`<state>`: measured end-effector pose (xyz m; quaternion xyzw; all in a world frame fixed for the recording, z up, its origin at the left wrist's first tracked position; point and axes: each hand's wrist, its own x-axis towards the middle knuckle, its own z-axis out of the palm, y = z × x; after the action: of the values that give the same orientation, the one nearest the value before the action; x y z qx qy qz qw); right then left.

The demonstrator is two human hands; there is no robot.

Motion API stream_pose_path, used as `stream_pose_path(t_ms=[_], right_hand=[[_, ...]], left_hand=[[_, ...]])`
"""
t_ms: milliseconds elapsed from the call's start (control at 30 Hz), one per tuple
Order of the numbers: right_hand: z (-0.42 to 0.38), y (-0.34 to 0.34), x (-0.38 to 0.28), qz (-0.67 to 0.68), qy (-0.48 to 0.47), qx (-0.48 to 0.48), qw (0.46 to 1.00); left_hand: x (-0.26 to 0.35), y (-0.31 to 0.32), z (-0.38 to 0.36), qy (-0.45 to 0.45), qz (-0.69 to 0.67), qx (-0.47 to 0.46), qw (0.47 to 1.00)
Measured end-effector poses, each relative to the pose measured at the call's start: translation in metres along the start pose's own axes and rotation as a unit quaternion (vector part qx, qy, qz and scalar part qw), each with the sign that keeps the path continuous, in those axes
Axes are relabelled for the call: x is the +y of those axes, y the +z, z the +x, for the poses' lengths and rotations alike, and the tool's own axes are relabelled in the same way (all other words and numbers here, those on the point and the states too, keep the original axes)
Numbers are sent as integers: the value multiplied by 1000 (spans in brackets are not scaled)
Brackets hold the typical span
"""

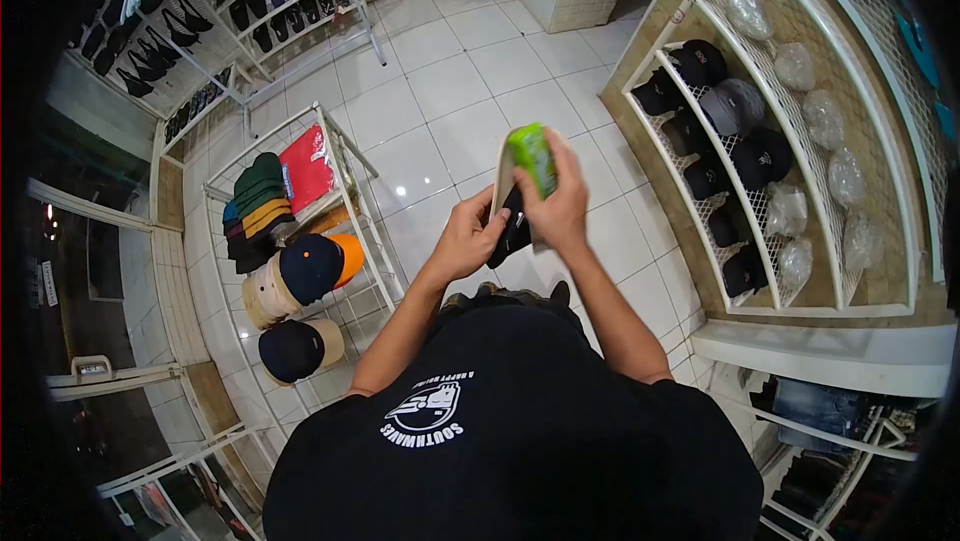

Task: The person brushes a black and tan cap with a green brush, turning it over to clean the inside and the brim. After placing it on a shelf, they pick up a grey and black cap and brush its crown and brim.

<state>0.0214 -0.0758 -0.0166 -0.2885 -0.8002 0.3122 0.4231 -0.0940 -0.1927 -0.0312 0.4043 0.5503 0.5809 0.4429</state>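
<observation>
My left hand (468, 238) is closed around the side of a sandal (503, 173) with a beige sole and a black strap that bears a small white mark. It is held up in front of my chest, toe end pointing away from me. My right hand (560, 196) grips a bright green packet-like item (533, 157) with pale markings, pressed close over the beige sole. Fingers and the green item cover part of the sandal.
Left, a white rack (345, 156) carries caps (310, 269), folded beanies (262, 196) and a red packet (304, 169). Right, curved shelves (700, 106) hold caps and plastic-wrapped bundles (824, 119). Sandals hang on a back rack (350, 9). White tiles (440, 81) cover the floor.
</observation>
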Motion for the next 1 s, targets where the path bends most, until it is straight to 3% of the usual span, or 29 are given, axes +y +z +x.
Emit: stream_pose_path(t_ms=[33, 67, 167, 233, 300, 367, 433, 500, 567, 633, 700, 767, 833, 933, 1000], right_hand=[[-6, 4, -7, 19, -41, 12, 999], [-12, 1, -14, 60, -31, -35, 997], [2, -18, -1, 22, -75, -90, 993], [12, -14, 1, 0, -18, -13, 1000], [4, -5, -4, -15, -86, -30, 996], [-5, -11, -13, 51, -102, -130, 985], [7, -30, -3, -17, -116, -175, 978], [17, -29, 4, -75, -92, -87, 989], [10, -21, 7, -78, -126, -58, 987], [-4, -24, -3, 29, -120, -191, 974], [7, -42, 3, -45, -156, -240, 957], [18, -43, 4, -60, -105, -155, 980], [13, -33, 6, -37, -147, -136, 979], [5, -42, -4, 37, -152, -295, 943], [19, -49, 9, -38, -132, -246, 960]], left_hand=[[1, -2, 1, 1, 0, 1, 1000], [2, -7, 2, 33, 7, 9, 999], [-3, -13, 0, 52, 16, 20, 998], [-3, -8, 0, -1, -41, 12, 999], [-4, -10, 3, -8, -46, 3, 999], [-10, -20, 3, 34, -48, 12, 998], [-11, -21, 0, 28, -58, 8, 998], [-7, -12, -2, 1, -97, 10, 995], [-3, -14, 1, 0, -76, 7, 997], [-2, -20, 2, 24, -34, 6, 999], [-1, -19, -3, 23, -61, 2, 998], [-2, -17, -6, -33, -100, -34, 994], [-5, -17, -2, -30, -68, -40, 996], [-10, -25, -2, 19, -56, -16, 998], [-7, -27, -5, -2, -67, -22, 998]])
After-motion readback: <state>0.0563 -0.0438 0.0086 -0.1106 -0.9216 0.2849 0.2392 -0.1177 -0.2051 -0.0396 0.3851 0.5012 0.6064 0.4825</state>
